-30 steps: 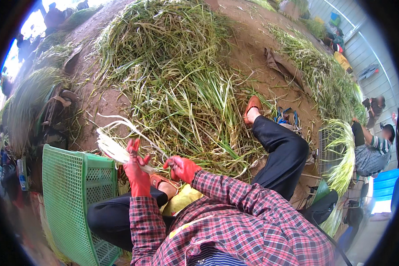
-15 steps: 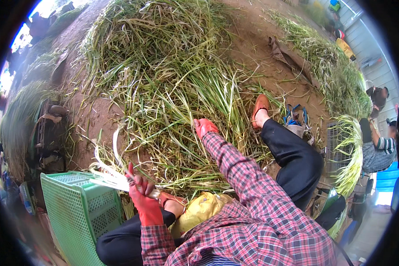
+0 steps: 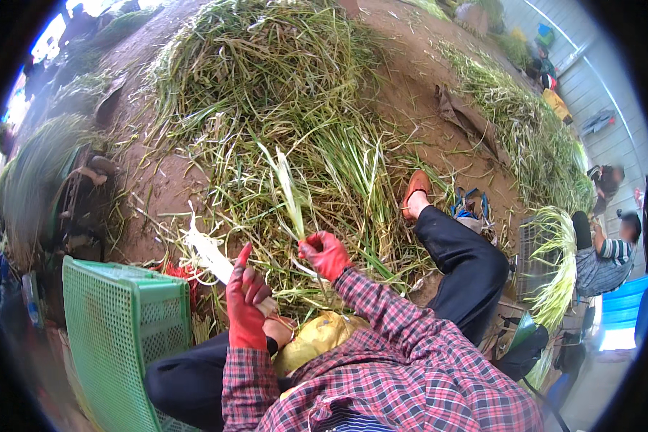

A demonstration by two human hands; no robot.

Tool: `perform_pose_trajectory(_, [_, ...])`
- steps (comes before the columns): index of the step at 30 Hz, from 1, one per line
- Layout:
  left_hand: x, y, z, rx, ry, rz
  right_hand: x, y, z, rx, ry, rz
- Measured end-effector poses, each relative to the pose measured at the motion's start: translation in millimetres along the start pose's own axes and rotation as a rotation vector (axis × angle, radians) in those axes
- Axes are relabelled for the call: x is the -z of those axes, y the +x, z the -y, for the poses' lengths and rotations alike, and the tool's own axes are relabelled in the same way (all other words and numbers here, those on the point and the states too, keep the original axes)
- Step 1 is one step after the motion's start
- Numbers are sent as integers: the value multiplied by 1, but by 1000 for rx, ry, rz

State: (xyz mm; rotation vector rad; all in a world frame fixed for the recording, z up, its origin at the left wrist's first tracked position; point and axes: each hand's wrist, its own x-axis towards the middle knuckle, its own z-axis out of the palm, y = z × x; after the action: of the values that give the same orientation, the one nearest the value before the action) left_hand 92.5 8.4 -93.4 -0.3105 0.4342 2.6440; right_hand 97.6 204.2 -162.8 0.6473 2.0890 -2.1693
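Colours and patterns in view

The gloved left hand point(image 3: 248, 302) and gloved right hand point(image 3: 327, 255) are showing red. The stalks point(image 3: 212, 255), left of centre, are appearing white; the heap point(image 3: 252, 79), upper centre, is mixing green and straw-yellow. Pink-black-white plaid is covering the shirt point(image 3: 410, 360); the crate point(image 3: 101, 317), lower left, is showing green.

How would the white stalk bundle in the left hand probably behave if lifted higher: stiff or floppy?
The white bundle would probably be fairly stiff, as its thick part juts straight from the left hand. Its thin, curling ends look likely to flop. It seems light, since one hand supports it.
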Motion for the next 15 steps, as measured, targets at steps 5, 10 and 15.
perform_pose_trajectory(5, [4,-19,6,-80,329,-229,-21,-74,28,322,-538,-84])
perform_pose_trajectory(10, [10,-36,15,-181,388,-312,-31,-105,46,424,-700,52])
perform_pose_trajectory(15, [7,-50,19,-156,580,-303,-38,-117,43,510,-711,90])
